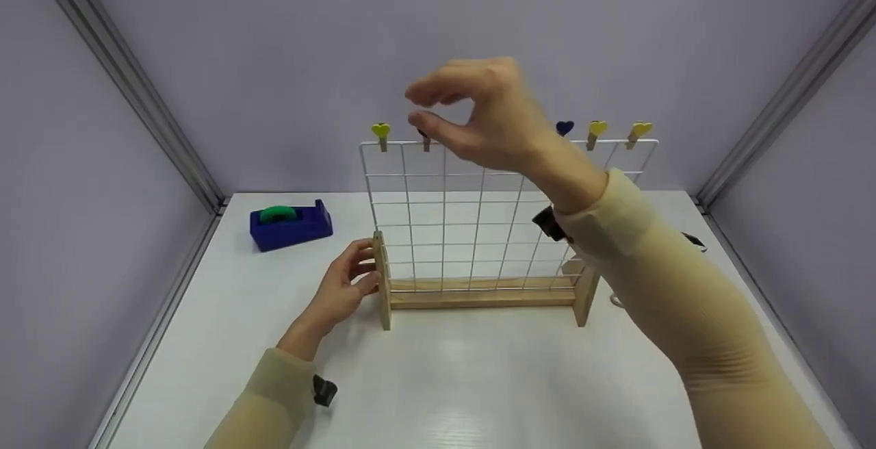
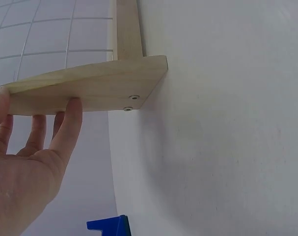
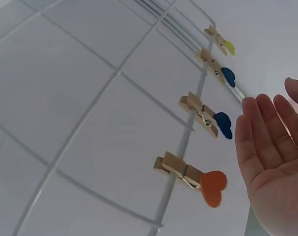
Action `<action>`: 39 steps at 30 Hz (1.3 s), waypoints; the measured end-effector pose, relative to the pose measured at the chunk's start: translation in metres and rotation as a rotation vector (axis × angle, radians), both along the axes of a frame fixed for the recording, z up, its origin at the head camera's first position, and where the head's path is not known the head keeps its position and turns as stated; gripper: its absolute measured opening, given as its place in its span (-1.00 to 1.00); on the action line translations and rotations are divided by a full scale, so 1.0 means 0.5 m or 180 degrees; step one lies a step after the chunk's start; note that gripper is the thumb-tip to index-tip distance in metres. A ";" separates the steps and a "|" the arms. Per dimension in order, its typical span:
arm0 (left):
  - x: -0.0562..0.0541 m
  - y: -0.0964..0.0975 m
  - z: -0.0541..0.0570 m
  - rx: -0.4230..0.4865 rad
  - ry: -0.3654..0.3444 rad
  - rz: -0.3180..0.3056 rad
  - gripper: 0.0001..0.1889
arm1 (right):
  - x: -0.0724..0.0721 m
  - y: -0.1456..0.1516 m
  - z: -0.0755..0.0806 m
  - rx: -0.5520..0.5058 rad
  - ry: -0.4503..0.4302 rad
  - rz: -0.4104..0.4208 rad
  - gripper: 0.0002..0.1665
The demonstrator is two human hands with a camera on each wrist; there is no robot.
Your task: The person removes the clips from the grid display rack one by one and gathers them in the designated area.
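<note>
A white wire grid stands upright in a wooden stand. My left hand grips the left side panel of that stand; the left wrist view shows its fingers bent around the wooden side panel. In front of the grid's top edge, my right hand is raised with thumb and fingers apart, nothing between them. Heart clothespins line the top wire: a yellow-green one, a dark blue one and yellow ones. An orange-heart clothespin shows in the right wrist view beside my open palm.
A blue tape dispenser with green tape stands on the white table left of the stand. To the right lie a small dark object and a pale ring-shaped piece, partly behind my right sleeve. Grey walls enclose the table.
</note>
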State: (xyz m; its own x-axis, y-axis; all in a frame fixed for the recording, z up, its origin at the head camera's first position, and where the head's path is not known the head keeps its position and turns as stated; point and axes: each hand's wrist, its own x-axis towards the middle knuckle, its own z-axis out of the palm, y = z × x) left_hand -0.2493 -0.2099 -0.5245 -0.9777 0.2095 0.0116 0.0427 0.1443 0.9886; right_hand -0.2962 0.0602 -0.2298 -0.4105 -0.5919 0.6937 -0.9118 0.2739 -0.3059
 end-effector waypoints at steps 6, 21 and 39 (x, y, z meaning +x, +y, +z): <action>0.000 0.003 0.001 -0.0037 -0.0004 0.0003 -0.41 | -0.048 -0.042 0.018 0.0424 -0.0926 -0.0119 -0.78; 0.003 -0.005 -0.002 -0.0039 0.0016 0.0005 -0.41 | -0.045 -0.080 0.020 0.0870 -0.1123 -0.0218 -0.90; 0.000 -0.002 -0.011 -0.0051 0.0023 0.0019 -0.43 | -0.048 -0.069 0.029 0.0566 -0.1448 -0.0272 -0.91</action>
State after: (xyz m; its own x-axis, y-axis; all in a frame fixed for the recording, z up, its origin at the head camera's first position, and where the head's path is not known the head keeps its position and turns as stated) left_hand -0.2492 -0.2109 -0.5299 -0.9789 0.2037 0.0154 0.0489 0.1602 0.9859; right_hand -0.3204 0.0260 -0.2153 -0.7005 -0.6358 0.3241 -0.6687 0.4260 -0.6094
